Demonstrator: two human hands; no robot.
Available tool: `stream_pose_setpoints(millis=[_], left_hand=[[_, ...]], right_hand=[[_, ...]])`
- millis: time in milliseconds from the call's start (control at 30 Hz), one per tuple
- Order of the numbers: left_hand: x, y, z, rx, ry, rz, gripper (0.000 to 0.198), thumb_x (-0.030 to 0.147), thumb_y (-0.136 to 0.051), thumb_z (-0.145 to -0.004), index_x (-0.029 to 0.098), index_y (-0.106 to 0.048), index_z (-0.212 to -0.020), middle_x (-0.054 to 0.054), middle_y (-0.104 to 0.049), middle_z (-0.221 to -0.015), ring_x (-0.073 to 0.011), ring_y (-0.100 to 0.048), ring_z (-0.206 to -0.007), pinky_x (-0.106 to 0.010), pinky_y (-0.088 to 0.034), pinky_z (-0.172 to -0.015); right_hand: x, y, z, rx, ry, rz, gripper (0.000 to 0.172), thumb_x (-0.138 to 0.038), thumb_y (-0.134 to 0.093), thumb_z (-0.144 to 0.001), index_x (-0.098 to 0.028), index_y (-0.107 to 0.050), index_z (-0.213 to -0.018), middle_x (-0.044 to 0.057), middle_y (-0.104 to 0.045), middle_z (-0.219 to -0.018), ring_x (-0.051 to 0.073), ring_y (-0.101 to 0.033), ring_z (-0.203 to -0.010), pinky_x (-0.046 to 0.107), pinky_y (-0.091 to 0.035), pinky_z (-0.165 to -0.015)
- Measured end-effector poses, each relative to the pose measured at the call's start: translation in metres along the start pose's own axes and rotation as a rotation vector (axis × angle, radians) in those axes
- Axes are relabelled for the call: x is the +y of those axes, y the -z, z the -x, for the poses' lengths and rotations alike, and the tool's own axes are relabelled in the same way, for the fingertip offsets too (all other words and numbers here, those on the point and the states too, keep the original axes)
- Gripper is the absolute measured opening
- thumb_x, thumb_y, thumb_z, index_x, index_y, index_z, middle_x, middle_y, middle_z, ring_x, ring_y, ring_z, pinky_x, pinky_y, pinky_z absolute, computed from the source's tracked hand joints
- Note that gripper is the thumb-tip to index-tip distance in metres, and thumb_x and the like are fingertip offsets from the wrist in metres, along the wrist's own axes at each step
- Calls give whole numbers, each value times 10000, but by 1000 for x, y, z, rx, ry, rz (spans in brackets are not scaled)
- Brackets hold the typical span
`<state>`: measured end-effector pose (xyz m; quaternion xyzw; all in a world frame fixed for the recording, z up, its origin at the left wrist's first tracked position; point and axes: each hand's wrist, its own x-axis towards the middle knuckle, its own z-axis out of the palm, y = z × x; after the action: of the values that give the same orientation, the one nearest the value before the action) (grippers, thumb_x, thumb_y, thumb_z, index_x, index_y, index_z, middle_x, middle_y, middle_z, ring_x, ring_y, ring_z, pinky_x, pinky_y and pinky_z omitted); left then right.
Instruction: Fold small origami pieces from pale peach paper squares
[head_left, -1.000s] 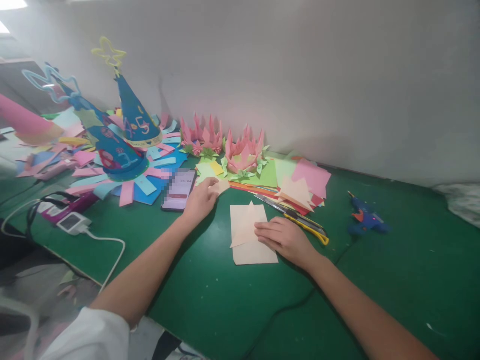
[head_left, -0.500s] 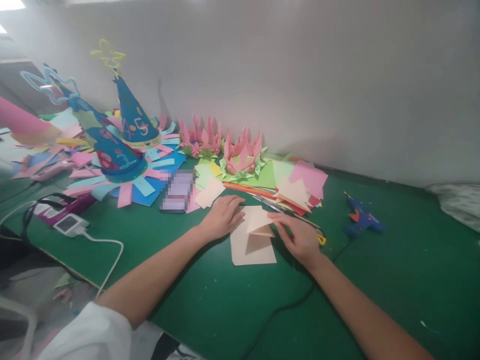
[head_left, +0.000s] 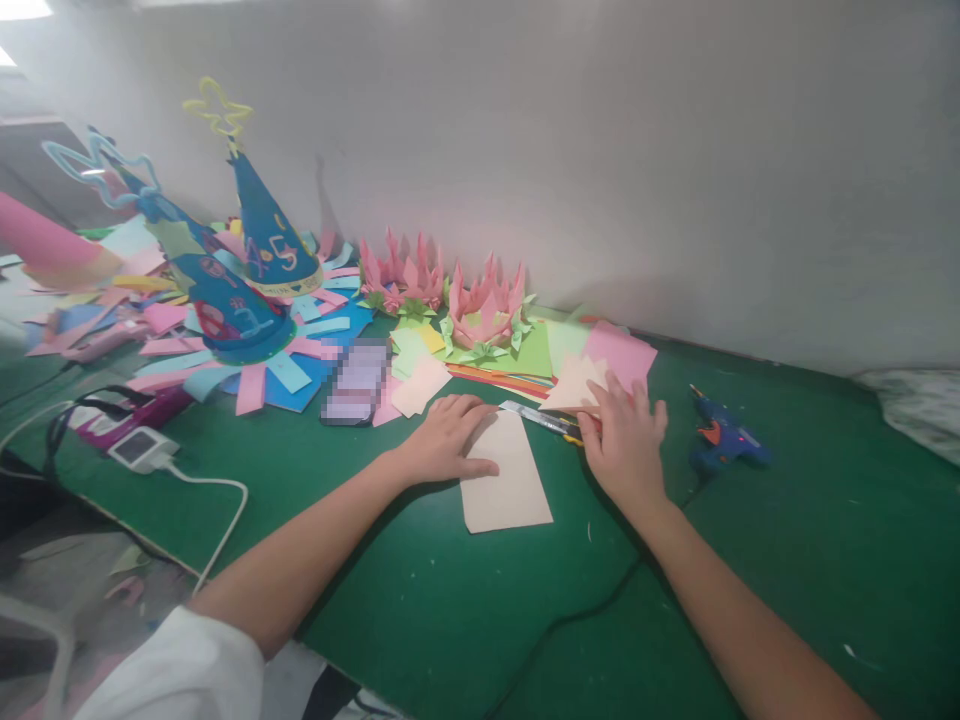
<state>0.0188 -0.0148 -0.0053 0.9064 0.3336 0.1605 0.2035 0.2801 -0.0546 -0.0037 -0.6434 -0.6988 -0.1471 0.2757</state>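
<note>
A cream sheet of paper (head_left: 508, 490) lies flat on the green table in front of me. My left hand (head_left: 448, 440) rests on its upper left edge, fingers stretched out and thumb lying across the paper. Farther right, my right hand (head_left: 624, 440) is spread over the near edge of some cream paper pieces (head_left: 574, 385), with nothing visibly gripped. A utility knife (head_left: 541, 417) lies between the hands, its blade end toward my left hand and its yellow rear part hidden by my right hand.
Pink and green paper crowns (head_left: 487, 310) stand on coloured sheets (head_left: 510, 378) by the wall. A phone (head_left: 354, 382) and blue cone hats (head_left: 232, 315) are left. A glue gun (head_left: 724, 435) lies right, its cord trailing toward the front. A white cable (head_left: 217, 484) hangs over the edge.
My right hand has carried a folded cream piece off the sheet to the papers at the right, and its fingers have spread. My left hand has stayed, its thumb now farther across the sheet.
</note>
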Motion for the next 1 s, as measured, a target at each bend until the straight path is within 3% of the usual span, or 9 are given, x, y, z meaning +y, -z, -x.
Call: stream_pose_setpoints(millis=[67, 133, 233, 367, 467, 700, 867, 1000], left_hand=[[0, -1, 0, -6, 12, 1, 764, 612, -575, -704, 204, -383, -1321, -143, -447, -1250, -310, -393, -1161, -485, -274, -992], [-1, -2, 0, 2, 31, 11, 778, 601, -598, -689, 216, -373, -1326, -140, -438, -1243, -311, -398, -1147, -485, -292, -975], [-2, -2, 0, 34, 52, 50, 810, 576, -642, -660, 231, -353, -1333, -136, -434, -1233, -315, -402, -1133, -488, -311, -957], [-4, -1, 1, 57, 55, 87, 793, 555, -683, -624, 224, -392, -1283, -135, -438, -1200, -320, -410, -1123, -503, -323, -949], [-4, -1, 1, 72, 39, 115, 745, 543, -704, -608, 214, -433, -1219, -133, -419, -1180, -316, -403, -1138, -501, -335, -959], [-2, 1, 2, 86, -52, 235, 441, 350, -714, -663, 213, -539, -1044, -100, -369, -1158, -257, -412, -1117, -413, -419, -941], [3, -1, 0, 164, -113, 295, 160, 208, -610, -754, 203, -585, -913, -90, -388, -1111, -219, -421, -1124, -403, -386, -1004], [8, -3, -1, 176, -187, 347, 100, 156, -550, -790, 196, -595, -870, -91, -409, -1083, -200, -436, -1113, -380, -407, -990]], right_hand=[[-7, 5, 3, 24, 61, -26, 327, -255, -453, -877, -180, -543, -1182, 143, -500, -1330, 385, -394, -1236, 633, -290, -953], [-16, 8, 8, -78, 270, -201, 315, -195, -432, -874, -206, -551, -1166, 109, -615, -1182, 283, -544, -1082, 491, -403, -920], [-27, 7, 15, -257, 498, -345, 302, -141, -409, -867, -226, -583, -1098, 66, -681, -1042, 226, -597, -959, 409, -451, -873], [-26, 1, 17, -199, 388, -317, 241, -97, -415, -815, -188, -590, -953, 81, -677, -935, 236, -587, -892, 395, -469, -811], [-18, 0, 13, -231, 333, -243, 202, -71, -426, -774, -174, -573, -867, 91, -652, -846, 248, -568, -818, 395, -468, -745], [-15, -1, 8, -234, 289, -239, 178, -91, -426, -818, -179, -572, -866, 108, -660, -920, 268, -568, -909, 414, -459, -795], [-31, 1, 15, -271, 169, -408, 199, -228, -447, -872, -192, -567, -1026, 99, -659, -949, 258, -602, -888, 411, -483, -792], [-41, -2, 19, -348, -39, -693, 402, -279, -545, -832, -221, -430, -1212, 72, -658, -965, 215, -626, -828, 368, -513, -757]])
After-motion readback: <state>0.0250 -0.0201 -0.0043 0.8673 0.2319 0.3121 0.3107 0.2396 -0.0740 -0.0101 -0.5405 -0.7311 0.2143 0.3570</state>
